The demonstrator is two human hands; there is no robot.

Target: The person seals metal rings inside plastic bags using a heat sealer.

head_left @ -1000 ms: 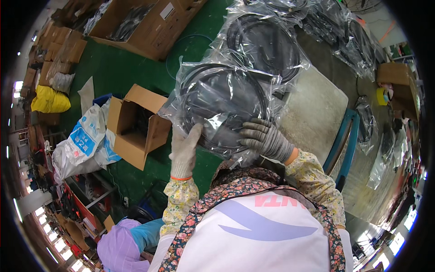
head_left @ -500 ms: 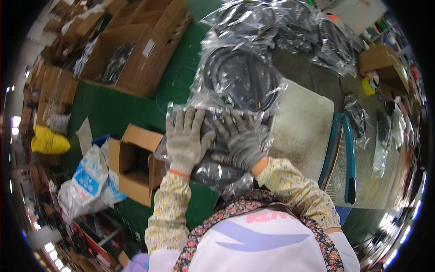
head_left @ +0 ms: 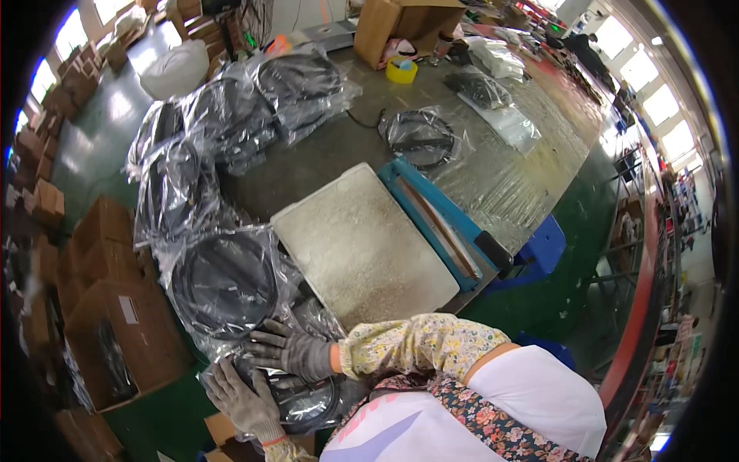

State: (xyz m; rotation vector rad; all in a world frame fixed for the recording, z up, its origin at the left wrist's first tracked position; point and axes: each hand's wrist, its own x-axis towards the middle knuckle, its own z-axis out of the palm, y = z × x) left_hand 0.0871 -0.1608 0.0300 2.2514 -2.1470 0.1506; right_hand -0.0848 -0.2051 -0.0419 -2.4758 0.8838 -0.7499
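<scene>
Both hands wear grey work gloves and lie flat on a clear plastic bag (head_left: 312, 406) holding a black coil, a cable or hose, at the table's near left edge. My left hand (head_left: 245, 396) rests on the bag's left part, fingers stretched out. Just right of and beyond it, my right hand (head_left: 296, 353) presses with spread fingers near the bag's upper edge. Touching that edge is another bagged black coil (head_left: 223, 285). Part of the near bag is hidden under my gloves and against my apron.
More bagged coils (head_left: 231, 108) line the table's left and far sides. Right of my hands are an off-white board (head_left: 366, 250) and a teal long-armed sealer-like tool (head_left: 431, 223). Farther back are yellow tape (head_left: 401, 71) and a cardboard box (head_left: 377, 31). Open cartons (head_left: 146, 339) stand at left.
The view has swung to the right, so the table and its tools show more fully and my hands appear lower left. Both hands stay flat on the bag.
</scene>
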